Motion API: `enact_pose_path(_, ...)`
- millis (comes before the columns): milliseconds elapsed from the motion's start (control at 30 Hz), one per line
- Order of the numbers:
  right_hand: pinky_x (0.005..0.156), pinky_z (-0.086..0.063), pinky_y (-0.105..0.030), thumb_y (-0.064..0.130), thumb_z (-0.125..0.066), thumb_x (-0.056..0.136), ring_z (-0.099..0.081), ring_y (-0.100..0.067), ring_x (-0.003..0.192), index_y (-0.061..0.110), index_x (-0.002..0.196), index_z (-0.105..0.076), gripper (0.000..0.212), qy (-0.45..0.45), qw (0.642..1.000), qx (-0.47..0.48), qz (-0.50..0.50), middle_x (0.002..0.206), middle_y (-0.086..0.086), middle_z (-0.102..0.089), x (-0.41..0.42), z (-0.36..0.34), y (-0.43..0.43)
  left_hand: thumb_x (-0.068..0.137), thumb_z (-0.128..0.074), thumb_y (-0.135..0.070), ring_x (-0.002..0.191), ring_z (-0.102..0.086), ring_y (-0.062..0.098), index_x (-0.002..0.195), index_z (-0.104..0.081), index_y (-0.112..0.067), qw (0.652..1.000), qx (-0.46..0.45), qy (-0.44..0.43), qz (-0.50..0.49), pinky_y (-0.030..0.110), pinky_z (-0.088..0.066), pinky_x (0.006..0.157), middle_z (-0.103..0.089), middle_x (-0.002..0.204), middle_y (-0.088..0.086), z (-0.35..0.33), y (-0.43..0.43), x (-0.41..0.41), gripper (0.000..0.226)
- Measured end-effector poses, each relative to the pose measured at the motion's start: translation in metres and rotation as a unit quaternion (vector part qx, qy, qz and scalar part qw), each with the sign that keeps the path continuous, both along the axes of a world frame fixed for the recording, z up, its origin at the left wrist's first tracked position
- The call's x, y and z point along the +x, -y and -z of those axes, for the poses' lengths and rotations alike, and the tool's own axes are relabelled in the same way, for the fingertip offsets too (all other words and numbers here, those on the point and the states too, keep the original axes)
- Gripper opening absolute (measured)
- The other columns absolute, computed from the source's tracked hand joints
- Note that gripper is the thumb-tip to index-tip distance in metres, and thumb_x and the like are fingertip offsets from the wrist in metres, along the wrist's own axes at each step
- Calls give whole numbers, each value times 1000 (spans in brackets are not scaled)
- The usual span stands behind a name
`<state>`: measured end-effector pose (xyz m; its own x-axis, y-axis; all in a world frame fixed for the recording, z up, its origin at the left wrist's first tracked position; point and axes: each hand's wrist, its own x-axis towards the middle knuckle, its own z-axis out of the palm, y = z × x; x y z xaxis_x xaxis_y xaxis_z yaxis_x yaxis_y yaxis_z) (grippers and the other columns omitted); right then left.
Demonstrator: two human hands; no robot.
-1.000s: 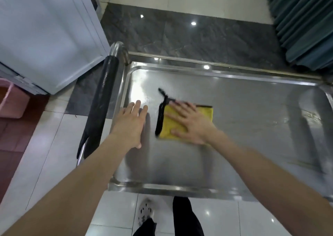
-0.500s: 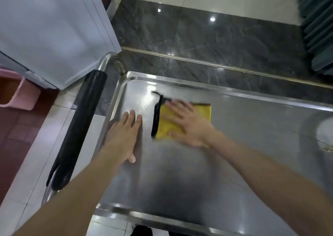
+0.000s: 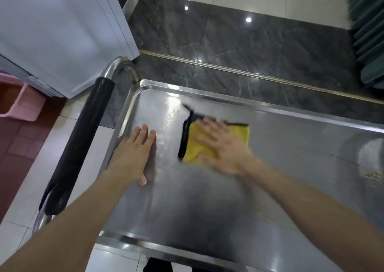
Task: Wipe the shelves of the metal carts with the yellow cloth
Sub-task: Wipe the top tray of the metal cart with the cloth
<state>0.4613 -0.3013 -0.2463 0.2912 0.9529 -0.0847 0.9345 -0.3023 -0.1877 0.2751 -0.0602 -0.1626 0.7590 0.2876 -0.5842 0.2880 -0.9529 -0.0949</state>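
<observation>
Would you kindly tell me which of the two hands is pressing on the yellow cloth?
The right hand, flat on the yellow cloth; the left hand rests on the bare shelf beside it.

Behind the left hand (image 3: 133, 155) the left forearm (image 3: 68, 224) is bare right to the picture's edge, and so is the right forearm (image 3: 311, 209) behind the blurred right hand (image 3: 224, 147). Well behind both hands, between the forearms, shows a patch of black clothing (image 3: 158, 266).
</observation>
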Motion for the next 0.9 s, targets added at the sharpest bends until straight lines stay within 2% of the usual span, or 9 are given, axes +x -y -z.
enact_pose_path(133,132,-10,-56,73,-24,108,9,-22,166,39,171,-13,73,59,995,-31,78,180,-2,1,65,-7,-6,62,-100,-57,166,13,29,169,21,-19,1000,-3,-3,-9,45,-15,133,26,177,8,5,-2,-2,166)
enact_pose_path(233,132,-8,-57,73,-27,107,12,-26,165,38,171,-12,74,37,998,-13,56,180,-5,4,-19,-6,18,63,-100,-56,166,14,29,168,23,-18,1000,-4,-14,-9,48,-17,134,26,177,7,4,-4,-2,166)
enact_pose_path(333,133,-6,-56,72,-35,106,7,-26,166,38,170,-20,73,1,998,-24,-65,180,-2,1,-100,-5,61,60,-103,-50,167,10,31,169,19,-17,999,5,-28,-18,49,-21,133,23,178,9,1,0,1,167)
enact_pose_path(400,133,-8,-53,74,-40,105,5,-23,166,39,169,-25,74,-14,994,-23,-104,180,2,-2,-85,-4,69,59,-104,-48,166,-7,35,170,9,-14,999,26,-18,-1,46,-31,129,9,179,14,-7,10,3,162)
enact_pose_path(500,132,-10,-52,77,-43,102,2,-20,166,40,168,-27,77,9,1000,-12,-12,180,3,-6,-6,-4,50,70,-96,-30,148,-39,30,165,-16,-17,996,51,46,48,40,-48,113,-26,164,11,-20,35,-1,125)
enact_pose_path(567,132,-10,-53,80,-32,103,6,-19,166,42,170,-17,78,38,997,-30,57,180,3,-1,46,-8,39,72,-94,-30,151,-36,30,164,-22,-19,996,22,61,61,42,-48,113,-25,164,9,-21,55,-9,118)
enact_pose_path(667,133,-8,-53,79,-22,105,11,-19,165,41,171,-8,78,65,994,-42,79,180,3,3,68,-6,32,62,-101,-51,165,-10,33,169,-6,-21,998,-8,23,65,46,-31,128,1,177,11,-13,80,-15,146)
enact_pose_path(800,132,-9,-56,74,-25,107,10,-25,166,38,171,-14,74,35,997,-19,73,180,-3,2,-14,-6,57,63,-100,-53,167,0,31,171,3,-21,998,-31,13,50,43,-26,131,9,180,11,-4,83,-16,153)
enact_pose_path(900,133,-4,-56,71,-30,108,11,-25,165,38,171,-14,73,10,998,-40,-38,180,-1,5,-92,-8,91,61,-101,-53,167,0,31,171,3,-21,998,-41,14,46,42,-26,131,9,180,11,-4,81,-18,155)
